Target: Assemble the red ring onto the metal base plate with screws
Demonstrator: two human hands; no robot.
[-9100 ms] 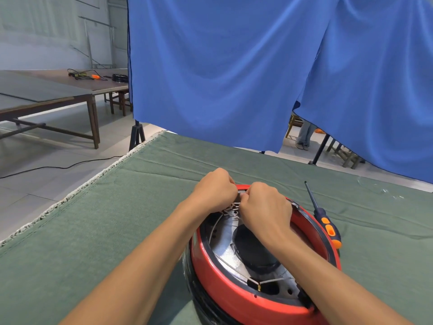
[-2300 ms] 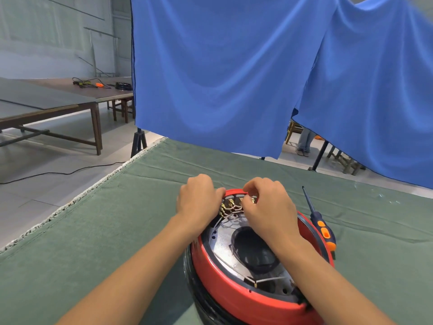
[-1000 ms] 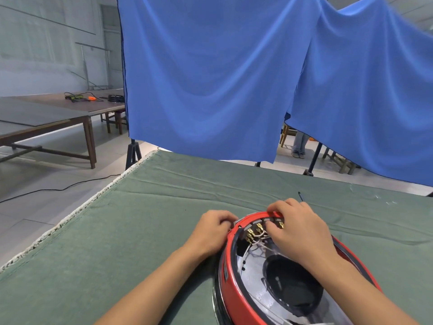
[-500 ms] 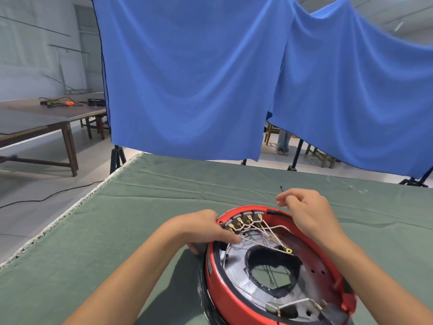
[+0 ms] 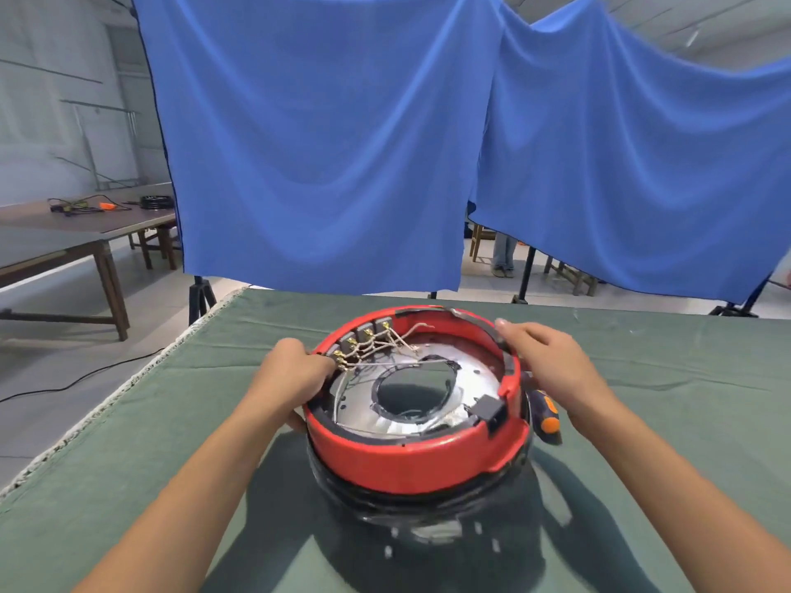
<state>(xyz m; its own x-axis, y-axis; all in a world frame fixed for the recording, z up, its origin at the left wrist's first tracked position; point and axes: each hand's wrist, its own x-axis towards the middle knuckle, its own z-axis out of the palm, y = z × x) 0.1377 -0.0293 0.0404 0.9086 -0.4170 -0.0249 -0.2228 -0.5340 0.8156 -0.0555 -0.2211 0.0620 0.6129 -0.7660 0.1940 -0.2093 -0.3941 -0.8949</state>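
A red ring sits around a round metal plate on top of a black, blurred body, all resting on a green cloth at the middle of the view. The left hand grips the ring at about nine o'clock, its fingers curled over the rim beside a row of brass terminals with pale wires that fan across the plate from about eleven o'clock. The right hand lies against the ring's outer edge at about two o'clock; its fingers are fairly straight and reach along the dark rim, touching it, though whether the thumb hooks under cannot be told. The plate has a large dark opening at its centre, and a small grey block sits on it at about four o'clock. A screwdriver with an orange and black handle lies on the cloth just beside the ring at three o'clock, partly hidden under the right wrist. Blue curtains hang behind the table at twelve o'clock, and a wooden table with cables stands far off at ten o'clock.
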